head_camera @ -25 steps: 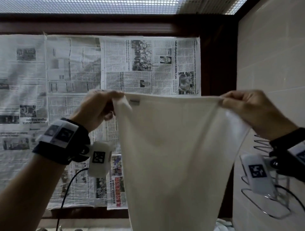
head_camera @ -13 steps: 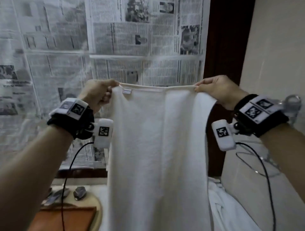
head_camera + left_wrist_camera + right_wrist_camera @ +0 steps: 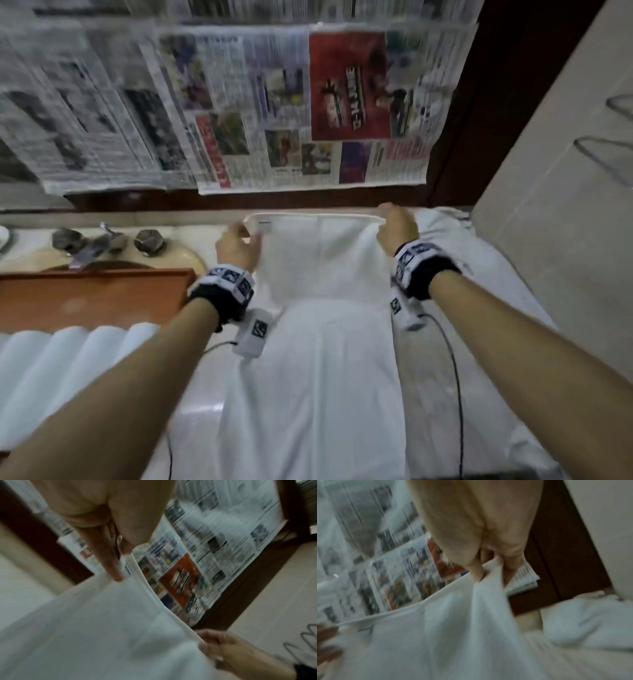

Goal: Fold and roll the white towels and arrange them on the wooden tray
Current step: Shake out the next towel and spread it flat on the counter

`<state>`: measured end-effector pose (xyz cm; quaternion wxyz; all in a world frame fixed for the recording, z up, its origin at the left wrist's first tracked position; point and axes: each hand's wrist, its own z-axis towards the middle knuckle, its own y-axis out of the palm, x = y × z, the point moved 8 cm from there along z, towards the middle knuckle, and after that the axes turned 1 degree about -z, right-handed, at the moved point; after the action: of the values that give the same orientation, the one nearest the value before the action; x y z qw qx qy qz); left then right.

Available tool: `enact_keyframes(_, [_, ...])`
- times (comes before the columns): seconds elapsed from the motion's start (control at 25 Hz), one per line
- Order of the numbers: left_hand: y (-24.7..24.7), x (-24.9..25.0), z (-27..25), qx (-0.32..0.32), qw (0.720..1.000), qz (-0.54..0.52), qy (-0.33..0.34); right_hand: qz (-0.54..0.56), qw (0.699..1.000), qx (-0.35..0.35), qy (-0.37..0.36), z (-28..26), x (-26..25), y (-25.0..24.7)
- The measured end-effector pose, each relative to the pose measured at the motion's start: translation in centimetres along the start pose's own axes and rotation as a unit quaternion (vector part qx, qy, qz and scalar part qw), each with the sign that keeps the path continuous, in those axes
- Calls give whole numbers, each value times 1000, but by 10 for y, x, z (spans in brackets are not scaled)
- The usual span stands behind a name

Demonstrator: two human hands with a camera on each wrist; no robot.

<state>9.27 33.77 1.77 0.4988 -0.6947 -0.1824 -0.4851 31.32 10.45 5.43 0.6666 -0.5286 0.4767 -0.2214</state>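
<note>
A long white towel [image 3: 318,359] lies stretched along the pale counter, running from the back edge toward me. My left hand [image 3: 239,240] pinches its far left corner by the small label; in the left wrist view the fingers [image 3: 113,566] clamp the hemmed edge of the towel [image 3: 102,622]. My right hand [image 3: 394,226] grips the far right corner, and the right wrist view shows the towel [image 3: 453,628] bunched between thumb and fingers [image 3: 510,566]. Several rolled white towels [image 3: 78,349] sit side by side at the near edge of the wooden tray [image 3: 92,294] on the left.
A heap of loose white towels [image 3: 452,240] lies at the back right against the tiled wall [image 3: 555,205], which carries a wire rack [image 3: 609,161]. Taps [image 3: 102,240] and a basin rim stand behind the tray. Newspaper [image 3: 239,102] covers the back wall.
Both hands have brought the towel down from hanging in the air to lying flat along the counter, still holding its top corners. The head view has tilted down to the counter.
</note>
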Motion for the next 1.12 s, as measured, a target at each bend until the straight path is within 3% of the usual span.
enact_keyframes(0.04, [25,-27,-16,-35,996,85,19,-40,998,-38,42,-20,12,42])
enact_keyframes(0.12, [84,-83,-70,-192,959,204,38,-91,969,-207,101,-83,36,134])
enact_keyframes(0.2, [120,-128,-114,-301,900,309,62,-99,939,-317,87,-136,53,192])
enact_keyframes(0.24, [126,-138,-119,-313,884,341,68,-104,936,-329,69,-142,62,203])
enact_keyframes(0.4, [133,-118,-85,-328,885,328,42,-31,955,-292,30,-102,73,189])
enact_keyframes(0.48, [122,-102,-77,-276,908,314,15,-5,964,-265,11,-103,65,181])
enact_keyframes(0.56, [107,-105,-97,-247,912,329,1,-7,957,-287,-37,-143,55,193])
enact_keyframes(0.68, [90,-135,-138,-266,902,339,9,-65,934,-335,-106,-208,68,216])
enact_keyframes(0.76, [73,-149,-141,-243,912,329,-2,-101,944,-304,-82,-207,95,211])
enact_keyframes(0.84, [49,-157,-143,-186,928,314,-72,-123,955,-269,-20,-202,116,201])
enact_keyframes(0.92, [27,-164,-153,-136,934,286,-168,-128,962,-237,-41,-214,104,197])
enact_keyframes(1.04, [18,-173,-173,-163,919,254,-253,-109,942,-285,-142,-256,68,222])
enact_keyframes(1.12, [15,-181,-180,-204,906,267,-257,-113,950,-253,-147,-263,63,222])
